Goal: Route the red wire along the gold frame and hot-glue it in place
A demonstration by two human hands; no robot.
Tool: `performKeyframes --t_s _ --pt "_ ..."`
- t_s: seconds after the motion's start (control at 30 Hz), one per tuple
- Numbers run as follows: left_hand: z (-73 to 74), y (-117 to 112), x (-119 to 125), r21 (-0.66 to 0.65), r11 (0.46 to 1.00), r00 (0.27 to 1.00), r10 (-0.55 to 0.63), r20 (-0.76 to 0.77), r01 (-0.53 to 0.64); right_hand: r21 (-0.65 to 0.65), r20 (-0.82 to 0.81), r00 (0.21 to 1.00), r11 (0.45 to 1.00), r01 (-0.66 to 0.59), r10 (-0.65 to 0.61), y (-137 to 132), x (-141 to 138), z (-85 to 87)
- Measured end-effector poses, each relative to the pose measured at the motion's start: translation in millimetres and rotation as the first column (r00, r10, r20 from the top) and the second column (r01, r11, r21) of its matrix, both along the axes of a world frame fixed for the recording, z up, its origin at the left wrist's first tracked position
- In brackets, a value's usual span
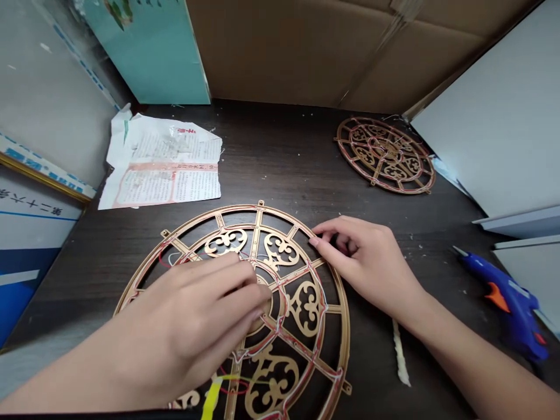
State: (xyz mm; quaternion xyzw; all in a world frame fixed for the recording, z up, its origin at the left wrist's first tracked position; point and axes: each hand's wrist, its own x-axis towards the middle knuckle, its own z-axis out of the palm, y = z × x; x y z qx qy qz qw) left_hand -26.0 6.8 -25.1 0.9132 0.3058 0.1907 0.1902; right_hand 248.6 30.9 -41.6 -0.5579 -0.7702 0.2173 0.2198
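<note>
On the dark surface [280, 157], large gold openwork disc [301, 303] at 6 o'clock, left hand [192, 326] fingers pressed flat on its hub, right hand [367, 262] fingers curled, pinching its rim at 2 o'clock, blue glue gun [507, 300] at 4 o'clock.

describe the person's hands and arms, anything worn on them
Both are bare: the left hand and right hand wear no gloves, rings or bracelets that show, and no watch shows at either wrist. Both forearms are uncovered as far as the picture's lower edge, so no sleeve is in view. The fingernails are short and unpainted.
</note>
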Motion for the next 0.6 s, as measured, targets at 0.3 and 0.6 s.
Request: performKeyframes --t_s 0.3,0.6 --pt "-23.4 -8 5 0.034 0.992 0.981 -0.118 -0.152 0.124 -0.022 -0.021 1.0 1.0 -0.001 0.001 2 1 0.1" --pt "-13.5 -8 9 0.011 0.991 0.98 -0.133 -0.147 0.136 -0.027 -0.02 1.0 1.0 -0.003 0.003 2 1 0.8"
